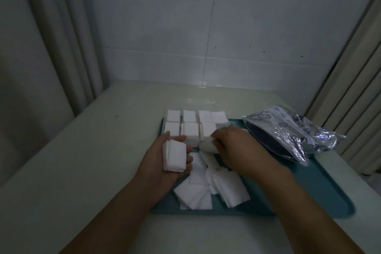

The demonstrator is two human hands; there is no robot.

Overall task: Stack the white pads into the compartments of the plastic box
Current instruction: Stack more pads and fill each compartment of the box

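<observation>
The white pads sit in three places: most fill the compartments of the clear plastic box [191,128] at the far end of the teal tray [321,192], where stacks rise above the dividers; a loose heap of pads [208,187] lies scattered on the tray nearer the person; and a small stack of pads [174,158] rests flat in the left hand [165,161], whose palm faces up with fingers only lightly bent around it, more a cradle than a clamped grip. The right hand [237,148] has its fingers curled round a curved bundle of pads [209,146], its long axis running roughly left to right, held just at the near edge of the box. The box lies directly beyond both hands, touching distance from the right, which looks the nearer to the rightmost compartments; the next move probably carries that bundle forward and down into one of them. A crinkled foil bag [292,132] lies across the tray's right side, and the tray sits on a pale worktop [82,161] against a tiled wall.
</observation>
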